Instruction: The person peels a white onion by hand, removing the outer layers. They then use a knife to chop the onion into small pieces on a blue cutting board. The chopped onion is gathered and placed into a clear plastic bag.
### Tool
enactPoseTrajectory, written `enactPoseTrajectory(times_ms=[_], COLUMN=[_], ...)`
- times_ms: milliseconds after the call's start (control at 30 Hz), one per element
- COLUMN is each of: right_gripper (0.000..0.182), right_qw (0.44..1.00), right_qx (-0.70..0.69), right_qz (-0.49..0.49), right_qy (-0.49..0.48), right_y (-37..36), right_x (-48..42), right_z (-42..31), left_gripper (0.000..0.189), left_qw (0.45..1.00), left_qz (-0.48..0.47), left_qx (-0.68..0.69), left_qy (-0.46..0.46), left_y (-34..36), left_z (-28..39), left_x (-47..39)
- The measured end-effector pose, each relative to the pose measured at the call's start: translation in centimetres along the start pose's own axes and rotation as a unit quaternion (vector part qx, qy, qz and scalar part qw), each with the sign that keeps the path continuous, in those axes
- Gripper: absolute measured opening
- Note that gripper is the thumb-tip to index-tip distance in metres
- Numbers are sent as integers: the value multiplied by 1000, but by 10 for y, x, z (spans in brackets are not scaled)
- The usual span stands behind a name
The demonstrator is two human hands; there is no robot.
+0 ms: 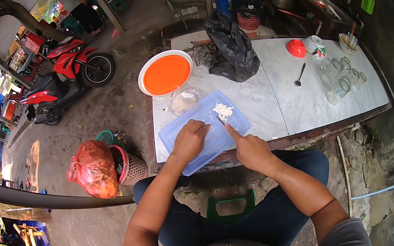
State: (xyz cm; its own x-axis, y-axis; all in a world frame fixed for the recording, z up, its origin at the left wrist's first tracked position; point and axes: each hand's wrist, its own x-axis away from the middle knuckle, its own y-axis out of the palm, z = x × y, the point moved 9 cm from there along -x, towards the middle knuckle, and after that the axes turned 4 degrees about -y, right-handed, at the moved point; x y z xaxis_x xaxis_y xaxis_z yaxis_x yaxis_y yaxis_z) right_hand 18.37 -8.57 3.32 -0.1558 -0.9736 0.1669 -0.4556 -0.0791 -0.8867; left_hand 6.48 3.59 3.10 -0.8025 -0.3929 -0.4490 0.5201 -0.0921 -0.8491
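Note:
A blue translucent plastic lid or tray point(201, 153) lies at a slant over the near edge of the tiled table, serving as a cutting surface. On its far right part rests a small heap of chopped white pieces point(223, 111). My right hand point(253, 149) grips a small knife point(220, 120), its index finger stretched along it and the blade beside the heap. My left hand point(192, 137) is on the blue plastic with bent fingers, pinching a small pale piece point(208, 126). Just beyond the plastic sits a clear bag with something pale inside point(184, 102).
Behind are a round tray with an orange lid point(166, 74) and a black plastic bag point(233, 48). Glass jars point(339, 88), a spoon point(300, 75) and a red bowl point(296, 49) stand or lie to the right. Left of the table are a red bag point(93, 169) and a basket point(133, 168).

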Motion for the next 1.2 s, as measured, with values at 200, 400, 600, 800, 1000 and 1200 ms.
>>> enactPoseTrajectory(times_ms=[200,400,600,800,1000,1200], right_gripper=[78,79,80,81,80,83], right_qw=[999,999,999,999,998,999], right_qx=[-26,-23,-28,-25,-13,-19], right_qz=[-27,-32,-31,-37,-43,-28], right_qy=[-26,-31,-33,-27,-35,-33], right_y=[4,8,11,12,13,22], right_x=[7,8,6,7,7,1], right_z=[-13,-17,-14,-16,-20,-18], left_gripper=[18,19,19,18,18,19], left_qw=[1000,1000,1000,1000,1000,999], left_qz=[8,-8,0,-4,-11,-27], left_qx=[20,11,15,13,10,12], left_qy=[10,8,12,18,17,13], left_y=[-2,1,-1,-1,1,6], left_z=[0,1,4,4,4,4], left_x=[-2,-2,-2,-3,-3,-4])
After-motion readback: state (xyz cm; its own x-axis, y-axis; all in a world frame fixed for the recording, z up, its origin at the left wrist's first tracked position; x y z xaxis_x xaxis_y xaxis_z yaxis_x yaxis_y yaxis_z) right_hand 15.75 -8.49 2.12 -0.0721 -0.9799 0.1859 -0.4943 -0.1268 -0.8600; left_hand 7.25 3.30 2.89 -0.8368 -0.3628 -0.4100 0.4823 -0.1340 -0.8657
